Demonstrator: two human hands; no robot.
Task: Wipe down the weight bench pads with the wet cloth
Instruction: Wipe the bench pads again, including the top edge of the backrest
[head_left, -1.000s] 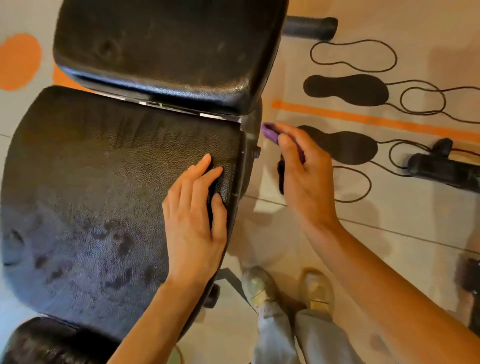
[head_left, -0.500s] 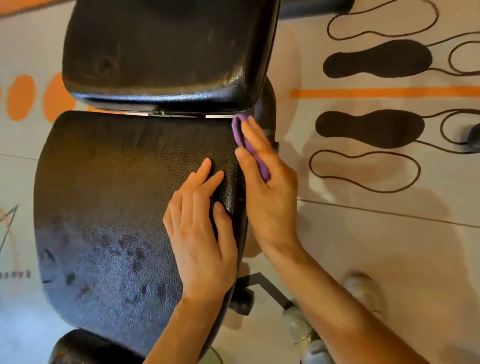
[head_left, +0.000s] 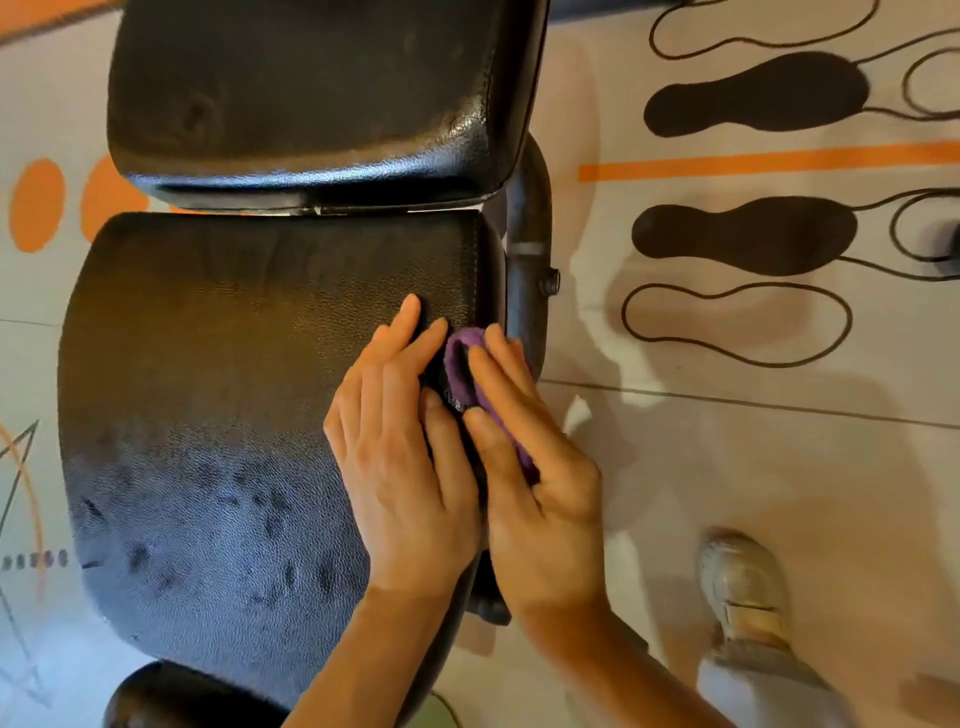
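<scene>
The black seat pad (head_left: 218, 389) of the weight bench fills the left middle, with dark damp blotches on its near half. Beyond it lies the black back pad (head_left: 311, 93). My left hand (head_left: 400, 457) rests flat on the seat pad near its right edge, fingers straight. My right hand (head_left: 540, 493) holds a folded purple cloth (head_left: 462, 364) between thumb and fingers and presses it against the seat pad's right side edge, right beside my left hand. Most of the cloth is hidden under my right hand.
The bench's dark metal frame tube (head_left: 530, 208) with a knob (head_left: 549, 283) runs just right of the pads. A round black roller pad (head_left: 171, 696) sits at the bottom left. My shoe (head_left: 743, 587) stands on the pale floor mat printed with black footprints (head_left: 753, 93).
My right hand brought the cloth from off the bench to the seat pad's far right corner, then slid it toward me along the right edge. My left hand stayed flat.
</scene>
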